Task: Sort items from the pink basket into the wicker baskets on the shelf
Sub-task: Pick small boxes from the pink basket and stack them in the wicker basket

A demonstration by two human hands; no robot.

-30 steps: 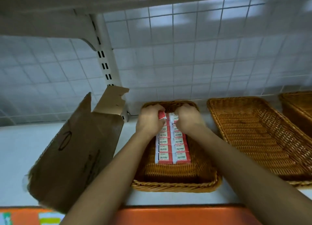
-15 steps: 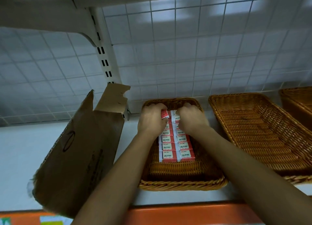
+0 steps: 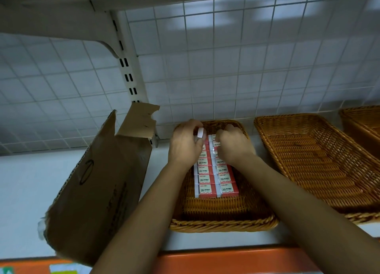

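Observation:
A wicker basket (image 3: 223, 224) stands on the white shelf and holds two neat rows of red-and-white 2B eraser packs (image 3: 216, 180). My left hand (image 3: 185, 145) is over the far end of the left row and pinches one eraser (image 3: 200, 132), tilted up so its white end shows. My right hand (image 3: 234, 145) rests with curled fingers on the far end of the right row; whether it holds a pack is hidden. The pink basket is out of view.
A torn cardboard box (image 3: 98, 189) leans on the shelf to the left of the basket. A second wicker basket (image 3: 320, 162) lies to the right, a third (image 3: 364, 123) at the far right. A wire grid backs the shelf; an orange edge (image 3: 226, 261) runs along the front.
The left hand has lifted and tilted its eraser at the far end of the left row. The right hand stays on the right row. The camera has moved slightly.

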